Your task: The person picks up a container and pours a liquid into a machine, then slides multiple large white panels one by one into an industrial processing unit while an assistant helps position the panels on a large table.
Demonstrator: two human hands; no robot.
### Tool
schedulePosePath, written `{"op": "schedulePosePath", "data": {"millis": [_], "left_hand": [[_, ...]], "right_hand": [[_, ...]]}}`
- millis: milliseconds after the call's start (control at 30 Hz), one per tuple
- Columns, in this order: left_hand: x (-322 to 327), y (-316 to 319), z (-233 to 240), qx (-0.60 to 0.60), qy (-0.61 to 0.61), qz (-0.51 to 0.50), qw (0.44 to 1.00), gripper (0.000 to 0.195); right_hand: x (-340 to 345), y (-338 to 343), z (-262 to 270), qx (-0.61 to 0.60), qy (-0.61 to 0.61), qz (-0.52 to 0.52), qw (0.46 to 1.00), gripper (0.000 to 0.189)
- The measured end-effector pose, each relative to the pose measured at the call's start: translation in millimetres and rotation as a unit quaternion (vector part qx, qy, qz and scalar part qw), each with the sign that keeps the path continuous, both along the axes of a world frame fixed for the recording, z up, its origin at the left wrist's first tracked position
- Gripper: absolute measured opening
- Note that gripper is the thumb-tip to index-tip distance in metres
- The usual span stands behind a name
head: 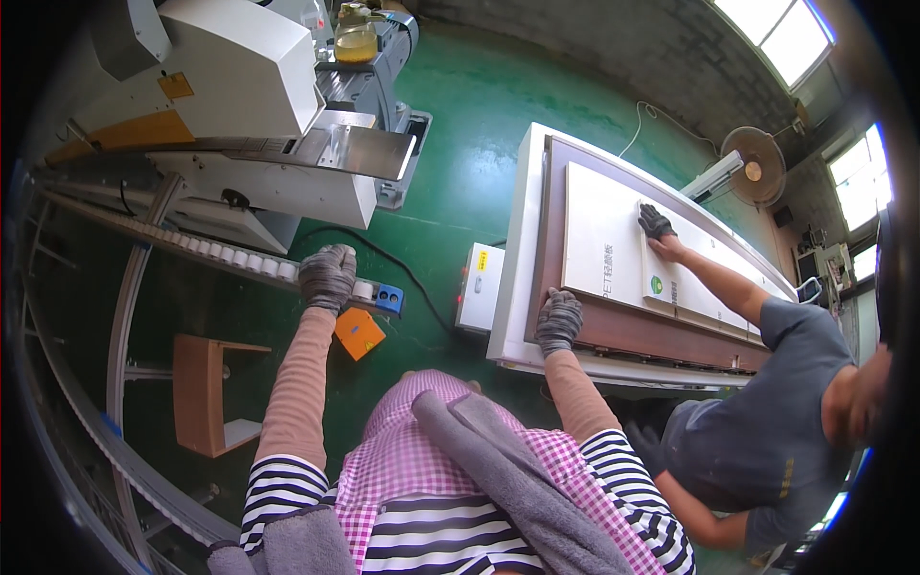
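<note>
My left hand (328, 279), in a grey knit glove, is closed over the end part of a conveyor rail with white rollers (237, 256). A blue end cap (389, 299) sticks out just past it. At the near left corner of a stack of panels, my right hand (560, 321), gloved alike, has its fingers curled on the edge of a brown board (618, 316). White panels (595, 237) bearing print lie on top of that board. The whole stack rests on a long white lift table (530, 162). The undersides of both hands are hidden.
A person in a grey shirt (762, 410) stands at right, one gloved hand (655, 221) on the upper white panel. At upper left is a large white machine (237, 65). An orange box (359, 333), a white control box (480, 287) and a black cable (402, 267) are low down.
</note>
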State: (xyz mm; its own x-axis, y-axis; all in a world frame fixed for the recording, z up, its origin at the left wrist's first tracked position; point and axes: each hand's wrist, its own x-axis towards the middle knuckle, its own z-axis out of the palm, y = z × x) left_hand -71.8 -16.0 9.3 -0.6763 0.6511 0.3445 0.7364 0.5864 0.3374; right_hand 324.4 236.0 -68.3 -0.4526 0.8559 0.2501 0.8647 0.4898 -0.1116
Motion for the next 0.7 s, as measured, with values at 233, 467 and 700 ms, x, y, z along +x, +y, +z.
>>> {"op": "schedulePosePath", "data": {"millis": [233, 467, 700], "left_hand": [[2, 1, 10, -0.025, -0.015, -0.001, 1.0, 0.029], [0, 2, 5, -0.008, -0.006, -0.013, 1.0, 0.03], [0, 2, 4, -0.009, -0.007, -0.012, 1.0, 0.029]], "right_hand": [[2, 1, -6, 0.033, 0.025, 0.007, 0.999, 0.023], [2, 5, -7, 0.051, 0.036, 0.01, 0.998, 0.019], [-6, 0, 18, -0.027, 0.003, -0.045, 0.999, 0.016]]}}
